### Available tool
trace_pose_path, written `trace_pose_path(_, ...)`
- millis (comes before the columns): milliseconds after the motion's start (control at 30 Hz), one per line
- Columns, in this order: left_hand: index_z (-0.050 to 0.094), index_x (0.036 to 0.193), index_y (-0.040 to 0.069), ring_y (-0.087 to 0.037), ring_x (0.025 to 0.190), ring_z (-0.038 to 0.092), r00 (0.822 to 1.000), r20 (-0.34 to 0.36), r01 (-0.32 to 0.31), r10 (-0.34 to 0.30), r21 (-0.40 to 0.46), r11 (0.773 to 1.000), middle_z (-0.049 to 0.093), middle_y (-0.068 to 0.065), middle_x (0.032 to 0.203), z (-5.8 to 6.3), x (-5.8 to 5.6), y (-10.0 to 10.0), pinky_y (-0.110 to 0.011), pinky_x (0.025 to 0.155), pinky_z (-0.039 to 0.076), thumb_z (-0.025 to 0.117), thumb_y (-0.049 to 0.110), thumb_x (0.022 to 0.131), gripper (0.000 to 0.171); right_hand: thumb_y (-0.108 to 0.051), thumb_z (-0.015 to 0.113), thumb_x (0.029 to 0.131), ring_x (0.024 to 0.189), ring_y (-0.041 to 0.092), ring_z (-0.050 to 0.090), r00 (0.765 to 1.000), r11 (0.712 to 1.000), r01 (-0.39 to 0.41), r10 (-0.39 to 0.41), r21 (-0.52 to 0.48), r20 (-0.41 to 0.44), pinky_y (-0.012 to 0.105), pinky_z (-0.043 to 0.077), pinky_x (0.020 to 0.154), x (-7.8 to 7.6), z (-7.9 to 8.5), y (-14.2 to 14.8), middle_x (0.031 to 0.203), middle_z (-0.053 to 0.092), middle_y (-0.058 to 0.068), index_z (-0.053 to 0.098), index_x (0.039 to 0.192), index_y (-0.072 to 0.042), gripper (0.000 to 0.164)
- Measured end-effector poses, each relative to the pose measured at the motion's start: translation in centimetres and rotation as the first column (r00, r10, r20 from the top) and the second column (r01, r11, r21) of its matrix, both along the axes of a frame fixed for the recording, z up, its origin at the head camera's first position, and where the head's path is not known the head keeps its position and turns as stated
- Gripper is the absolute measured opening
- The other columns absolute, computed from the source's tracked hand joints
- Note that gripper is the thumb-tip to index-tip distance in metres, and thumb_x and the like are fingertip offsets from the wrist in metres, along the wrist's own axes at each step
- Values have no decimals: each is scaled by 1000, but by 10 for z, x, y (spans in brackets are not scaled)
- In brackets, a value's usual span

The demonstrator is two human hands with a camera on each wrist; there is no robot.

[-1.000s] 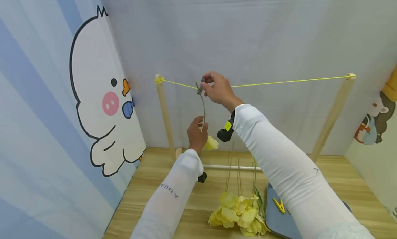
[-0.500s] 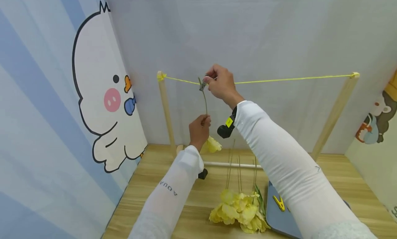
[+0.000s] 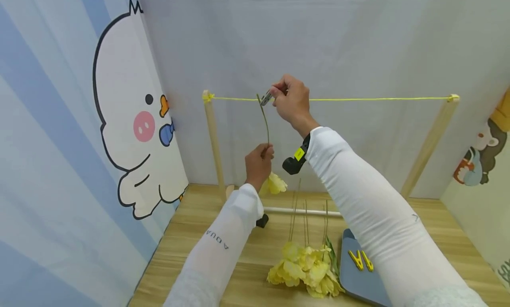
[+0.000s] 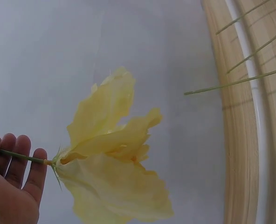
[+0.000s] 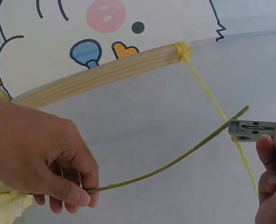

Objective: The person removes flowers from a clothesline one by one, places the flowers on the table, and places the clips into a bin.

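Observation:
My left hand pinches the green stem of a yellow artificial flower, whose bloom hangs downward below the hand. The stem curves up to a yellow string and its tip pokes just past it. My right hand grips a grey clothespin by its handle end, tilted in the head view. In the right wrist view, the clothespin's nose lies right at the crossing of stem and string, overlapping both.
Two wooden posts carry the string, with a white rod low between them. More yellow flowers lie on the wooden table, stems pointing away. A blue-grey tray with yellow clothespins sits at right, partly behind my right sleeve.
My right hand has moved up and right, tilting the clothespin further over. The string, which sagged before, now runs nearly straight. My left hand has risen slightly along with the flower.

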State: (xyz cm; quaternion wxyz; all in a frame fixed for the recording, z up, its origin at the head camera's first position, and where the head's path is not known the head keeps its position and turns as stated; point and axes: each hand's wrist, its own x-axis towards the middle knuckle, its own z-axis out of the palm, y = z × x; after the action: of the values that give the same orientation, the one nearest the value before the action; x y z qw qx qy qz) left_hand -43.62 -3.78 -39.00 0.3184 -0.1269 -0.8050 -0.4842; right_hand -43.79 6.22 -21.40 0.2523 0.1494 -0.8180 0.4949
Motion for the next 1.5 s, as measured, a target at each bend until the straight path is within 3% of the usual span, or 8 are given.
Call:
trace_pose_path(400, 72, 105, 0, -27, 82, 68, 994, 73, 85, -82, -28, 996, 71, -13, 90, -4, 6, 11, -39, 77, 54, 57, 20, 100, 25, -14, 64, 95, 70, 13, 64, 997, 995, 67, -69, -77, -28, 24, 50, 62, 7, 2, 36, 98, 67, 9, 62, 104, -2, 15)
trace_pose_path(567, 71, 107, 1, -25, 80, 67, 964, 206, 171, -169, 11, 985, 70, -12, 88, -11, 11, 11, -32, 67, 56, 60, 16, 98, 21, -18, 64, 95, 79, 15, 62, 994, 994, 101, -100, -37, 42, 25, 49, 68, 10, -12, 68, 96, 63, 7, 59, 106, -3, 20)
trace_pose_path(700, 68, 115, 2, -25, 78, 67, 892, 365, 246, -267, 104, 964, 67, -12, 91, -24, 17, 12, -28, 58, 56, 63, 14, 96, 22, -25, 65, 94, 87, 18, 56, 979, 989, 147, -147, 10, 142, 29, 46, 72, 19, -35, 98, 97, 59, 7, 58, 107, -2, 28)
trace_pose_path(867, 63, 122, 2, -26, 76, 67, 775, 526, 273, -349, 220, 937, 66, -13, 96, -44, 24, 9, -31, 57, 57, 64, 15, 96, 29, -32, 63, 95, 95, 28, 53, 939, 977, 196, -213, 90, 269, 37, 44, 76, 34, -72, 135, 104, 56, 14, 56, 111, 2, 38)
trace_pose_path(1133, 59, 126, -4, -24, 75, 67, 624, 678, 219, -389, 326, 920, 65, -18, 105, -80, 38, 3, -33, 58, 58, 64, 8, 94, 35, -39, 57, 96, 104, 39, 56, 801, 939, 216, -328, 268, 502, 48, 48, 84, 64, -144, 181, 118, 57, 25, 55, 118, 6, 50)
trace_pose_path(1233, 60, 124, -3, -25, 76, 67, 582, 720, 201, -377, 322, 925, 65, -19, 106, -92, 41, 1, -33, 58, 58, 64, 7, 94, 33, -37, 56, 96, 103, 40, 57, 753, 923, 214, -364, 319, 548, 49, 48, 83, 76, -171, 191, 119, 57, 27, 56, 117, 7, 49)
trace_pose_path(1333, 59, 125, -5, -25, 74, 66, 556, 742, 185, -374, 328, 926, 64, -20, 106, -103, 46, -4, -34, 57, 58, 64, 5, 94, 33, -36, 58, 96, 93, 36, 59, 731, 907, 206, -393, 368, 558, 46, 49, 76, 85, -196, 198, 110, 61, 26, 61, 109, 8, 45)
trace_pose_path(1500, 59, 124, -6, -16, 65, 60, 525, 775, 151, -351, 321, 935, 64, -17, 102, -120, 56, -13, -29, 50, 52, 63, 6, 94, 33, -33, 63, 93, 57, 18, 47, 707, 888, 191, -420, 419, 569, 32, 40, 54, 103, -231, 207, 63, 52, 5, 60, 73, -1, 38)
